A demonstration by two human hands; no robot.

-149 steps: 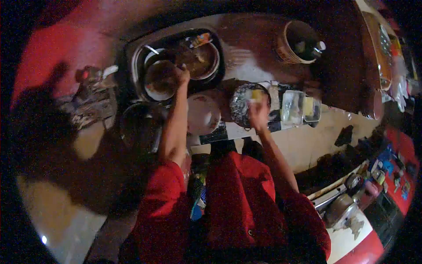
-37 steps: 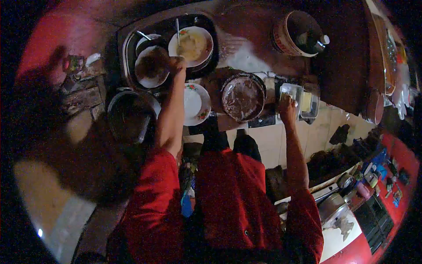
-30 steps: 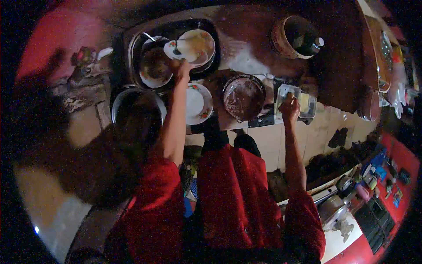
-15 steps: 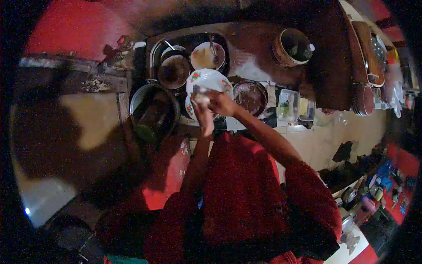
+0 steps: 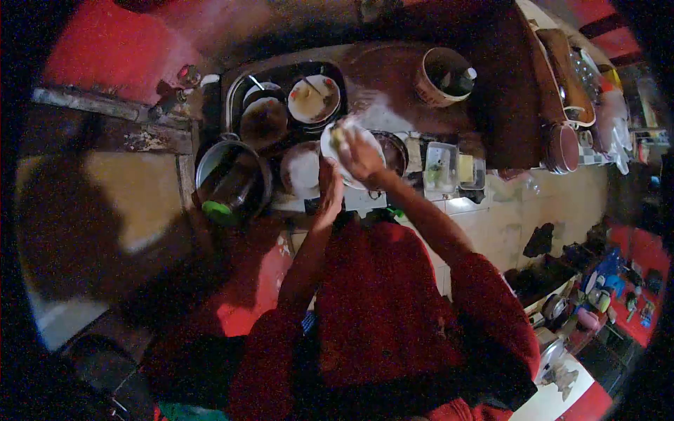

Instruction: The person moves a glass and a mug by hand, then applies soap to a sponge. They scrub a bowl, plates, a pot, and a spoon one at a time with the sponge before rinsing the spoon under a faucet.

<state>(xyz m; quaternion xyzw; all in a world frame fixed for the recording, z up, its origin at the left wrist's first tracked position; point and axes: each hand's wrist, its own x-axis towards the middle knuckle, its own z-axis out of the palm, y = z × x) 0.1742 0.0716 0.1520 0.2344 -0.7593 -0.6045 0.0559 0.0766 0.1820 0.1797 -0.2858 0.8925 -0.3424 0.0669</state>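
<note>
A white plate (image 5: 373, 144) is tilted up in front of me. My left hand (image 5: 331, 188) grips its lower left edge. Across the plate's face lies my right hand (image 5: 363, 161), closed on a yellowish sponge (image 5: 339, 140) pressed against the surface. Another plate (image 5: 300, 170), whitish and wet-looking, rests just left of my left hand. Behind my right hand a dark round pan (image 5: 397, 154) is partly hidden.
A sink (image 5: 232, 105) at the back left holds a dirty bowl (image 5: 264, 123) and a plate with a spoon (image 5: 314, 99). Left stands a large pot (image 5: 261, 201). A bucket (image 5: 430, 90), clear containers (image 5: 441, 168) and stacked bowls (image 5: 563, 149) are to the right.
The plate has been lifted and tilted in my left hand. My right hand has moved over its face with the sponge. The camera view has shifted slightly.
</note>
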